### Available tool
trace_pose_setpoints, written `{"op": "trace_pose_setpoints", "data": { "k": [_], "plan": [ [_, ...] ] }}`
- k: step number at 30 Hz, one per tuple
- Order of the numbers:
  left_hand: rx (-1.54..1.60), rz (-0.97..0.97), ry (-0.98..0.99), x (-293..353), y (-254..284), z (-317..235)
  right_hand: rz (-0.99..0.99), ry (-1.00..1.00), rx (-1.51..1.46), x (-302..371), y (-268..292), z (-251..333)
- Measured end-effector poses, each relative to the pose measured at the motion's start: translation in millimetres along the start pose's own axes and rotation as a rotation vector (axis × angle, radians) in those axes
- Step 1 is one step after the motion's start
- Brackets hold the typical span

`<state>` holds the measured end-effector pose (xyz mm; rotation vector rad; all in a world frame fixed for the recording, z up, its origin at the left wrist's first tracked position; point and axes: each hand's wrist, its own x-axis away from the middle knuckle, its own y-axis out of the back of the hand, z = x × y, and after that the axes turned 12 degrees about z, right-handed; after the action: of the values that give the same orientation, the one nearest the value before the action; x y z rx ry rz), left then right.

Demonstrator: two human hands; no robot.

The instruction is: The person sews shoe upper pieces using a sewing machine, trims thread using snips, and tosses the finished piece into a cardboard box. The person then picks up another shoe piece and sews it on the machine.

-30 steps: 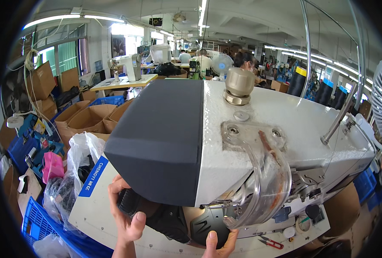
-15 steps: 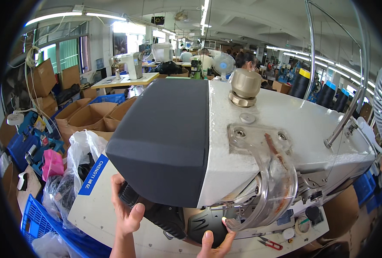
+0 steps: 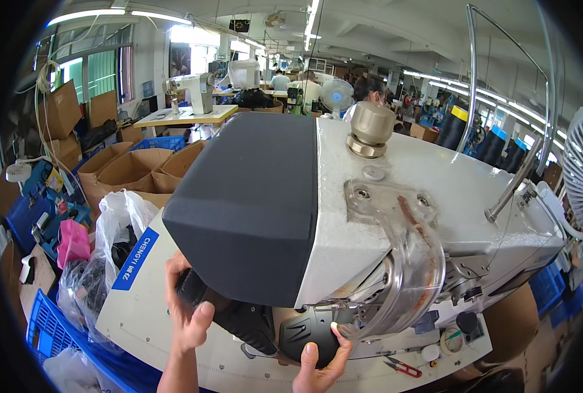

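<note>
Under the head of a large sewing machine (image 3: 376,216), both my hands hold a black piece (image 3: 249,327) with ribbed edges and a smooth, dark moulded panel. I cannot make out exactly what kind of article it is. My left hand (image 3: 190,314) wraps round its left end, thumb toward me and fingers behind. At the moulded panel, my right hand (image 3: 323,360) pinches the near right edge between thumb and forefinger, below the clear plastic guard (image 3: 412,281). The machine head hides the needle area and the far side of the piece.
Red-handled thread snips (image 3: 403,368) and a tape roll (image 3: 451,340) lie on the right of the white table (image 3: 140,327). To the left are a blue crate (image 3: 58,334), plastic bags (image 3: 117,223) and cardboard boxes (image 3: 131,173). Other people sit farther back.
The whole view has shifted slightly. Both hands keep their hold on the black piece, which stays under the machine head with little visible movement.
</note>
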<state>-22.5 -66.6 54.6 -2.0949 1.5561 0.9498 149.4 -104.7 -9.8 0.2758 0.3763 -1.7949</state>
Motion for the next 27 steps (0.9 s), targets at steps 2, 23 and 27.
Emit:
{"op": "trace_pose_setpoints", "data": {
  "k": [2,23,27],
  "plan": [
    [-0.139,0.0,-0.114,7.2,1.4,-5.3,-0.01,0.021,0.043,-13.6,8.8,-1.8],
    [0.294,0.633,-0.258,57.2,-34.7,-55.0,0.675,0.463,-0.038,-43.6,87.1,63.0],
    [0.308,0.628,-0.275,55.2,-36.1,-54.2,0.659,0.471,-0.076,-46.0,85.5,63.8]
  ]
}}
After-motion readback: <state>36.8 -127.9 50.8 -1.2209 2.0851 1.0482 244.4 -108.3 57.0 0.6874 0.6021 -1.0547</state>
